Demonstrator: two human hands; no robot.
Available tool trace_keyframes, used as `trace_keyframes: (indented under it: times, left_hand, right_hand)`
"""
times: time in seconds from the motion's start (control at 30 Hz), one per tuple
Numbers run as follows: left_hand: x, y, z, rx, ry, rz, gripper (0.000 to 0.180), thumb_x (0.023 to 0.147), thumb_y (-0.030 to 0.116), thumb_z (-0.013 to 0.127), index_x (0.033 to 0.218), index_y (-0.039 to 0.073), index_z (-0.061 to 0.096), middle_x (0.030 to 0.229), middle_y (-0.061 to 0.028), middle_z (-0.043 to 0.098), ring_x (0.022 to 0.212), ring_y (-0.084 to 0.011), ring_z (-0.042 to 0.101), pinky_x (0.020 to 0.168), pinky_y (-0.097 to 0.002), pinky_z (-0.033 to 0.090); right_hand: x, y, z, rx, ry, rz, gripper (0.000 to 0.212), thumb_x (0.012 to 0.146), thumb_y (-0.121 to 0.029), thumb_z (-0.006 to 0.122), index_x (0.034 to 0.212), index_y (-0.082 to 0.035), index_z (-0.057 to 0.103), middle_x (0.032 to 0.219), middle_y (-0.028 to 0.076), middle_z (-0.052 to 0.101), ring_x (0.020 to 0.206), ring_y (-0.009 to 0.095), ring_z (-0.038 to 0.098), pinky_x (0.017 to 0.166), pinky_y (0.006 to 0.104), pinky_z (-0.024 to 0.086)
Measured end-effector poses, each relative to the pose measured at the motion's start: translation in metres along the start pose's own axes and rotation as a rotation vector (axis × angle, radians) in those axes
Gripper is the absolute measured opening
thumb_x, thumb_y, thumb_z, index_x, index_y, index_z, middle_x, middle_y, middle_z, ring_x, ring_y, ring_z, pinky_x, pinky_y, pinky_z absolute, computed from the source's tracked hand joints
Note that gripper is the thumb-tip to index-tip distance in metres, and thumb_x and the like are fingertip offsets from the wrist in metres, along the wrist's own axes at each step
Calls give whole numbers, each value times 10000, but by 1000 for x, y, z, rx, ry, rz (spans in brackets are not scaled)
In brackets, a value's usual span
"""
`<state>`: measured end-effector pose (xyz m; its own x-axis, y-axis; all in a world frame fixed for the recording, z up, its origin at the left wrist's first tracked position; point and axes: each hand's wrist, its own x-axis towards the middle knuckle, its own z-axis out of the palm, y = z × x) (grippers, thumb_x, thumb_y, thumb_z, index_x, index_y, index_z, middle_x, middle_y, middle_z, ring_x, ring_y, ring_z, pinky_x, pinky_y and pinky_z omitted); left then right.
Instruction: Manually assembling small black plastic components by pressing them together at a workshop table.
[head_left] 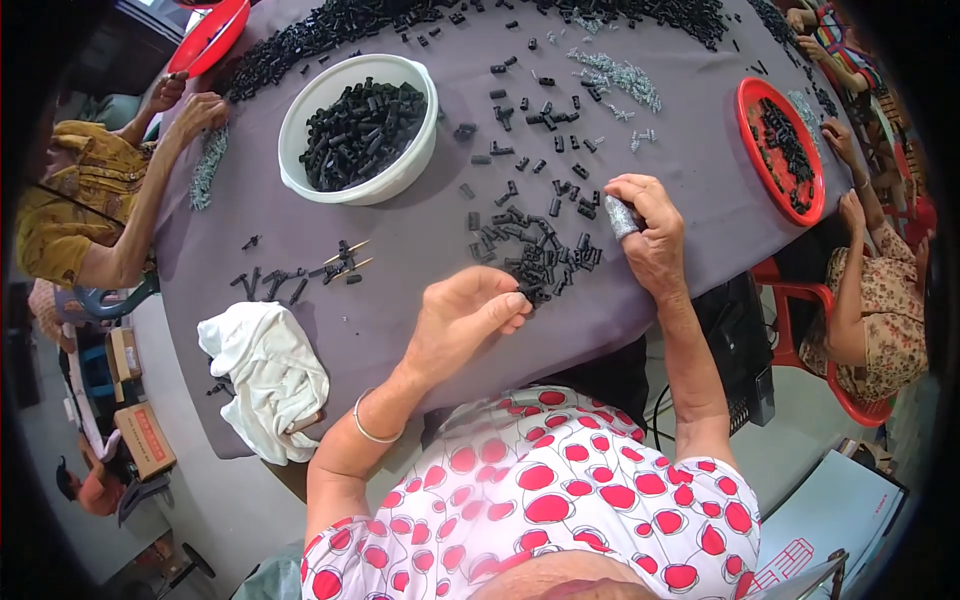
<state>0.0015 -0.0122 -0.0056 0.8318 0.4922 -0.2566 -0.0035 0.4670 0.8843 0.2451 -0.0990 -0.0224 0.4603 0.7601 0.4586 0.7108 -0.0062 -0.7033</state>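
Observation:
My left hand (465,312) is closed in a pinch at the near edge of a heap of small black plastic parts (545,245). A small black plastic part (536,294) shows at its fingertips. To the right of the heap my right hand (652,232) is raised with its fingers curled against the thumb. Silvery tape (621,216) wraps that thumb. Whatever these fingers hold, if anything, is hidden. More loose black parts lie scattered beyond the heap, near small silver screws (622,82).
A white bowl (292,172) full of black cylindrical parts stands far left of the heap. Nearer are thin wooden sticks (350,266) and a crumpled white cloth (262,370). A red tray (748,112) sits at right. Other people work at both sides of the grey-covered table.

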Motion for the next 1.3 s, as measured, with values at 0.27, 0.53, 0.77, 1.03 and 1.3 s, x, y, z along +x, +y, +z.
trace_keyframes:
  times: [0.27,0.53,0.77,1.03,1.3]
  left_hand:
    - [3,75,-24,647,535,620,142,834,-5,661,975,-2,651,835,-10,638,739,-54,570,650,-197,465]
    - [46,113,-76,1338,712,847,156,785,86,700,935,44,685,841,-84,665,794,-211,599,738,-318,475]
    - [22,85,-36,1376,651,999,145,736,22,703,871,58,663,906,-84,636,862,-257,567,759,-354,446]
    - [-28,39,2,999,427,956,265,665,-72,677,909,27,649,834,-103,601,731,-263,552,673,-359,457]
    - [-71,107,39,501,-84,879,329,917,286,545,1196,112,521,910,-74,540,803,-206,412,629,-337,404]
  right_hand:
    - [3,-1,-3,54,-3,58,336,638,91,538,943,-14,633,971,114,612,939,283,585,815,346,477]
    - [23,-12,-4,-22,-76,-81,342,623,78,543,933,-31,637,920,115,580,897,301,555,779,372,467]
    - [23,-9,3,-109,-101,-126,317,633,71,575,927,-31,634,919,108,577,899,289,550,761,374,471]
    - [8,-57,-12,71,121,-355,310,683,62,633,984,-10,638,833,116,625,685,245,600,594,302,483]
    - [-15,-91,-28,123,107,-631,352,677,46,661,1023,39,603,867,106,619,664,239,562,568,361,465]
